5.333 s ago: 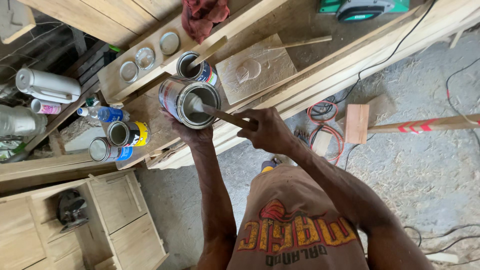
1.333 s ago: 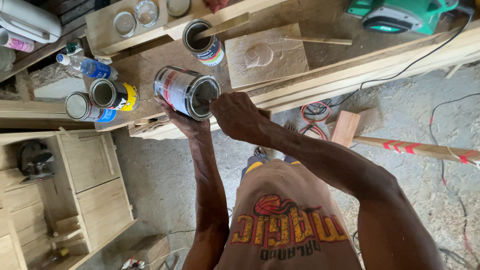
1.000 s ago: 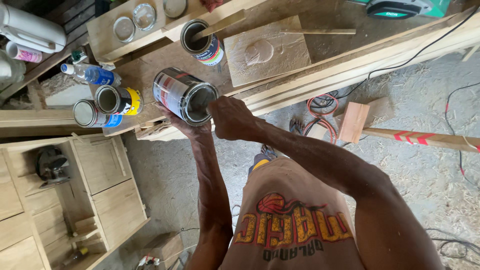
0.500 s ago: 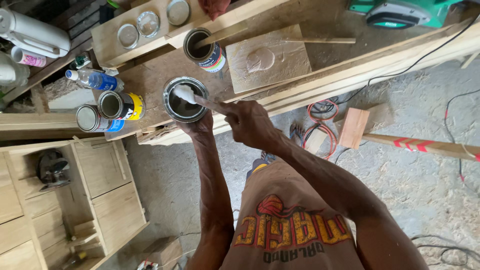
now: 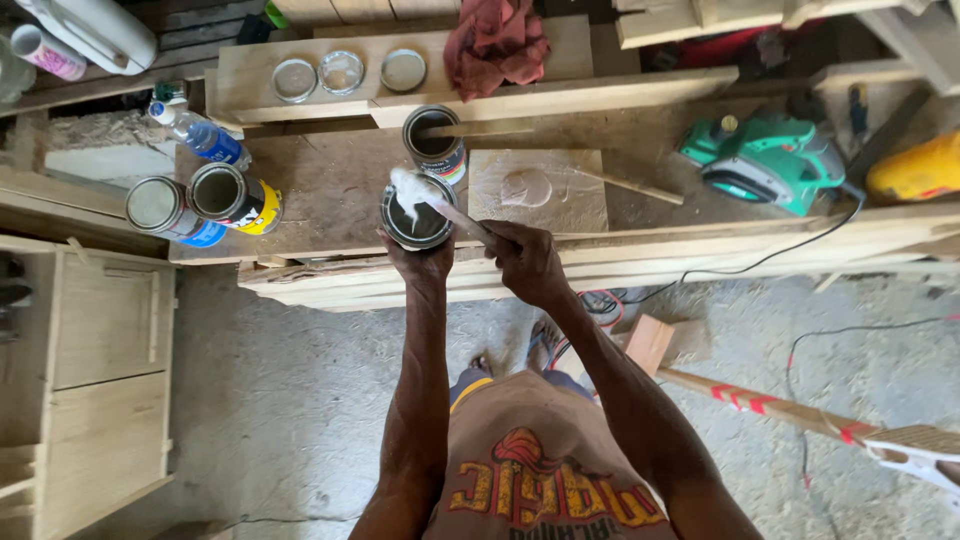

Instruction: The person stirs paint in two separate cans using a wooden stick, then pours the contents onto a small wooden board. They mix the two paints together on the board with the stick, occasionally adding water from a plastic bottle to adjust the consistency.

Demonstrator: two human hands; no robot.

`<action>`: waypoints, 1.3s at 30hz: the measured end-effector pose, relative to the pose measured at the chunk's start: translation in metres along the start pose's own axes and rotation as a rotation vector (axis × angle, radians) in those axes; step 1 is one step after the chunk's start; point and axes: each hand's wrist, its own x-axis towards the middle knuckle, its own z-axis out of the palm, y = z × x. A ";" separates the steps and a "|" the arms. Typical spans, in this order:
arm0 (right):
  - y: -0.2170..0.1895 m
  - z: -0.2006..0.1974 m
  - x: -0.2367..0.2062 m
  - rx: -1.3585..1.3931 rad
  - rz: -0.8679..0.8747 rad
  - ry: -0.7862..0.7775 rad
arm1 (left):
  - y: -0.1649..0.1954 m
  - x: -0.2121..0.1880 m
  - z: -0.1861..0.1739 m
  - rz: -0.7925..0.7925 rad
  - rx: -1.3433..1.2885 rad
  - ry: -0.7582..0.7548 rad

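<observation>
- Left hand point(image 5: 420, 262): reaches forward from the person's body to the desk's near edge; its grip is closed around the near side of an open tin point(image 5: 418, 212), steadying it upright.
- Right hand point(image 5: 525, 262): just beside the left hand, its grip closed narrowly on the near end of a wooden stick point(image 5: 455, 213).
- Stick: slants up and left from the right hand across the tin's mouth; a lump of pale paste clings to its far tip, above the rim.
- Tin: stands on the desk point(image 5: 320, 190) near its front edge, lid off, dark inside.
- Second open tin point(image 5: 433, 143): just behind the first, with another flat stick resting across its mouth.
- Square board point(image 5: 537, 190): to the right of both tins, bearing a smear of pale paste.
- Two more tins point(image 5: 195, 205): well apart at the left of the desk, lying tilted, touching each other; a plastic bottle point(image 5: 197, 135) lies just behind them.
- Green power tool point(image 5: 765, 160): well to the right, its cable trailing off the desk.
- Far plank: three round lids point(image 5: 342, 72) in a row, with a red rag point(image 5: 497, 42) beside them.
</observation>
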 end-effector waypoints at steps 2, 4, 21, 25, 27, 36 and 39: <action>0.006 0.004 0.005 0.112 0.205 -0.084 | -0.002 0.000 -0.001 -0.005 -0.017 -0.036; 0.009 0.007 0.007 0.273 0.357 -0.180 | -0.002 0.000 -0.004 -0.013 -0.035 -0.117; 0.000 0.039 -0.006 0.431 0.407 -0.393 | 0.030 -0.005 -0.018 0.066 0.063 0.068; -0.006 0.037 -0.005 0.403 0.438 -0.422 | 0.034 -0.003 -0.017 0.041 -0.012 0.186; -0.008 0.039 -0.004 0.350 0.476 -0.406 | 0.036 -0.002 -0.015 0.024 -0.025 0.267; -0.002 0.046 -0.008 -0.063 0.202 -0.137 | 0.030 0.003 -0.011 0.045 -0.076 0.326; 0.006 0.042 -0.007 -0.181 0.118 -0.227 | 0.028 0.005 -0.012 0.090 -0.107 0.307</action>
